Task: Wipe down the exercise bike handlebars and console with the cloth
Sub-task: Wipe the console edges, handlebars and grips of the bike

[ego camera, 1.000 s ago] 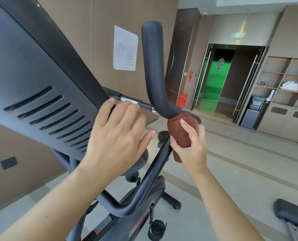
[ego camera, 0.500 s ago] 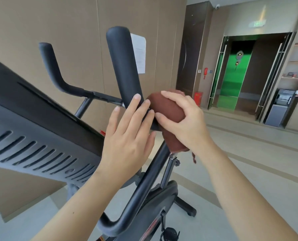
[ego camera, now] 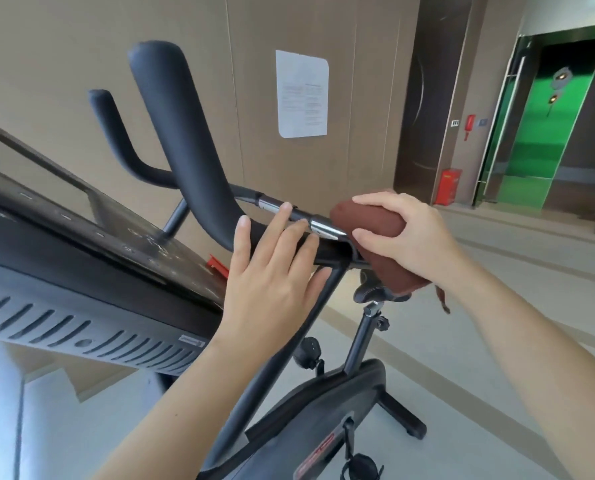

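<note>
The exercise bike's black handlebar [ego camera: 181,140] rises in two padded horns at centre left, with a chrome-banded crossbar [ego camera: 325,227] running right. The dark console [ego camera: 91,233] tilts across the left side, its vented back below. My right hand [ego camera: 407,237] is shut on a brown cloth [ego camera: 375,223], which is wrapped over the bar's right end. My left hand [ego camera: 272,271] rests flat against the handlebar's bend with fingers spread, touching the crossbar and holding nothing.
The bike's saddle [ego camera: 375,292] and seat post sit just under the cloth, with the black body and a pedal [ego camera: 358,465] below. A tan panelled wall with a paper notice [ego camera: 303,93] is behind. A green doorway [ego camera: 545,133] stands at right.
The view has swung left and down, showing more of the console. My right hand slid the cloth rightward along the crossbar, uncovering the chrome band. My left hand stayed on the handlebar's bend.
</note>
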Available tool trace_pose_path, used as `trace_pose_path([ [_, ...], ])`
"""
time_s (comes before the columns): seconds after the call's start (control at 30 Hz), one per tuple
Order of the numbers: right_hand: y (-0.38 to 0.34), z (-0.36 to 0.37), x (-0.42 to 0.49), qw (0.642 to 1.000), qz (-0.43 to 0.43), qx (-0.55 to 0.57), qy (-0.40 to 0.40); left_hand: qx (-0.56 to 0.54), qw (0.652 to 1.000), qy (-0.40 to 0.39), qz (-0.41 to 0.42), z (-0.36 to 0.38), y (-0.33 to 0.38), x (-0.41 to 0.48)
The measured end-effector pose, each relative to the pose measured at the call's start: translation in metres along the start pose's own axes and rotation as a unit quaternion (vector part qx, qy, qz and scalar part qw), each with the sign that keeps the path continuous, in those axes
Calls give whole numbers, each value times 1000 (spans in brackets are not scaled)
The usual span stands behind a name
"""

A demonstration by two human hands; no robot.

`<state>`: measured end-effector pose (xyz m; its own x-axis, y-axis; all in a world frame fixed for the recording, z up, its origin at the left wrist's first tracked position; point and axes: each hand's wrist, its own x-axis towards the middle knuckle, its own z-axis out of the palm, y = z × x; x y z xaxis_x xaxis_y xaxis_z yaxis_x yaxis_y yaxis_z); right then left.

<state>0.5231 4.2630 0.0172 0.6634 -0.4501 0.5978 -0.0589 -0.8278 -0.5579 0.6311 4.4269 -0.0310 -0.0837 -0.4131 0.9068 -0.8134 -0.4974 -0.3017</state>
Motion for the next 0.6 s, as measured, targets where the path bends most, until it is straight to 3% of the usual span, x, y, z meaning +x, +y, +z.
trace_pose_path([
  [0.1, 4, -2, 16, 998, -19, 59, 1, 35, 999, 8, -28, 10, 8, 4],
  [0.23, 9, 5, 27, 992, -34, 24, -123, 84, 995, 28, -49, 24, 16, 3],
  [0.33, 17, 1, 34, 984, -48, 34, -165, 107, 990, 61, -64, 31, 18, 4],
  [0.6, 35, 6, 37, 974, -64, 137, -167, 131, 982, 109, -83, 38, 20, 8],
])
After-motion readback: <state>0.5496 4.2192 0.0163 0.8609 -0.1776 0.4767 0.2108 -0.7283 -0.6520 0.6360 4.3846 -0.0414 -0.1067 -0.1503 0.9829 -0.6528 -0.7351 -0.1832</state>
